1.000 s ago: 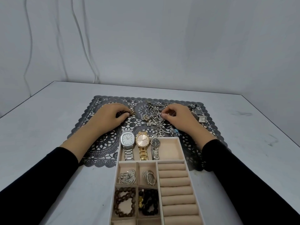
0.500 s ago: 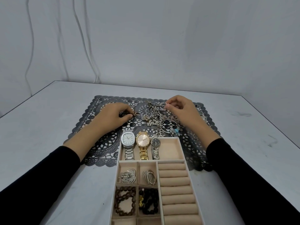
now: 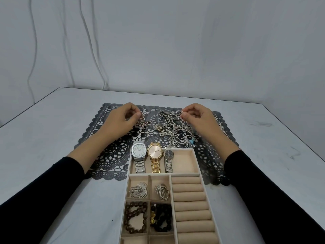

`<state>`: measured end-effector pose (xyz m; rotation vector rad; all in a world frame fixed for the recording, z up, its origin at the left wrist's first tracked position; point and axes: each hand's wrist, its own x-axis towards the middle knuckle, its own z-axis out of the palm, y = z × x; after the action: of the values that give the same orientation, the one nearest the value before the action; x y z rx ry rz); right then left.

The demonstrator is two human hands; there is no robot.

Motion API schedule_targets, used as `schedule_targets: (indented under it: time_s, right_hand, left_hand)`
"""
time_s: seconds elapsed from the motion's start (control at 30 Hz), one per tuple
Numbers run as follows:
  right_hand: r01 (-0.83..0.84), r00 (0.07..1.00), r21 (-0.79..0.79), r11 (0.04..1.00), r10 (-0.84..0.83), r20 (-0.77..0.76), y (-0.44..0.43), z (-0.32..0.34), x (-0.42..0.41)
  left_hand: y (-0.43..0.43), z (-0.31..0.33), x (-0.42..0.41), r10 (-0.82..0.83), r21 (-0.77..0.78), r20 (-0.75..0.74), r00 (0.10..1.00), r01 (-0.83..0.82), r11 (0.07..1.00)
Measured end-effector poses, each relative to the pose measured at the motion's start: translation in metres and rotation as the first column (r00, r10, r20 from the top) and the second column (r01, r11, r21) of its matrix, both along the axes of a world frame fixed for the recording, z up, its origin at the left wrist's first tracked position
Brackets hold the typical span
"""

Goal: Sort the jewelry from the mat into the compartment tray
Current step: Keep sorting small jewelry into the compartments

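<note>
A tangled heap of jewelry (image 3: 173,128) (chains, pearls, a bangle with a blue bead) lies on the far right part of the dark lace mat (image 3: 109,155). The right hand (image 3: 198,118) pinches a strand at the heap's far edge, its fingers (image 3: 183,115) closed on it. The left hand (image 3: 121,120) is well apart to the left, thumb and fingertips pressed together over a small dark piece (image 3: 143,124); whether they grip it I cannot tell. The compartment tray (image 3: 197,166) sits nearer, its far end overlapping the mat. It holds a silver watch (image 3: 139,152), gold watch (image 3: 154,153) and small watch (image 3: 168,155) in the top compartment, silver pieces and bead bracelets (image 3: 136,219) below. All rests on the grey tabletop (image 3: 52,138).
</note>
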<state>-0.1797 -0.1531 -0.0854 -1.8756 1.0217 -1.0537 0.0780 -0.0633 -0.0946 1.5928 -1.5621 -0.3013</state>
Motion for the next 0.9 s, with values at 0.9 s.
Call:
schedule_targets:
  time_s: [0.9]
  right_hand:
    - [0.022,0.971,0.14,0.99,-0.054,0.233,0.018,0.017,-0.005]
  left_hand:
    - [0.02,0.046,-0.016,-0.074,-0.185,-0.326,0.943,0.014,0.983]
